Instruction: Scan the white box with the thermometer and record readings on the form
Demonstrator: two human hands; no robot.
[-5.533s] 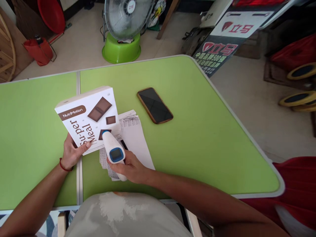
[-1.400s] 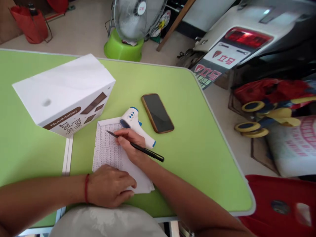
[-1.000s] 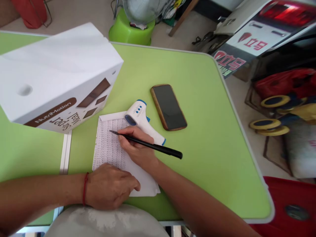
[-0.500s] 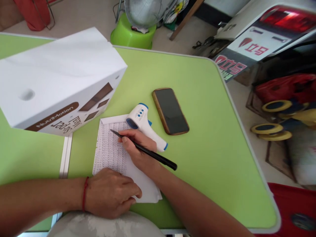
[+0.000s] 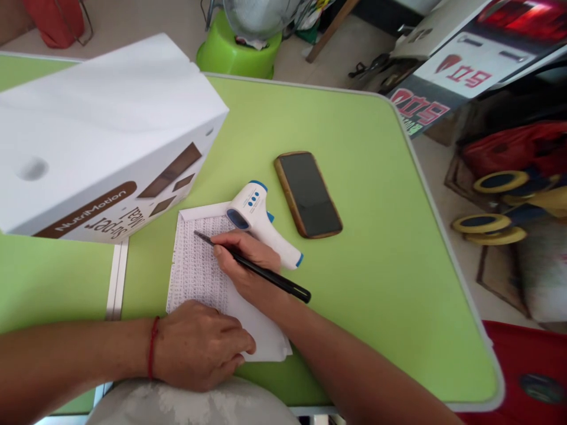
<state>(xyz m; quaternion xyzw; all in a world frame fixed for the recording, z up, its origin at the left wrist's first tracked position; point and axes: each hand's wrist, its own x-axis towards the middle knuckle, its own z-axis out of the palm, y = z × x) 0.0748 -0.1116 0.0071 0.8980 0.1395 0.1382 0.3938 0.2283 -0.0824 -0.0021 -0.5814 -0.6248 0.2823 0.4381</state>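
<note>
My right hand (image 5: 245, 282) is closed around a black pen (image 5: 287, 285), its tip over the upper left of a sheet of paper (image 5: 195, 271). Rows of small handwritten marks cover much of that sheet; its lower right part is blank. My left hand (image 5: 199, 345), a red cord at the wrist, lies palm down on the paper's lower edge, fingers loosely bent and nothing seen in them. A white and blue infrared thermometer (image 5: 266, 230) rests across the sheet's top right corner, just beyond my right hand. Farther right lies a phone (image 5: 310, 195) in a brown case, screen dark.
A large white box (image 5: 110, 112) with NutriMotion print stands at the left of the green table (image 5: 381, 283). Past the far edge, a fan (image 5: 257, 15) sits on a green stool (image 5: 239, 56). A red stool (image 5: 527, 366) is by the right corner.
The pen tip has shifted slightly left over the written rows, and the pen's back end has moved a little left and up. My left hand stays in place. The view has tilted slightly.
</note>
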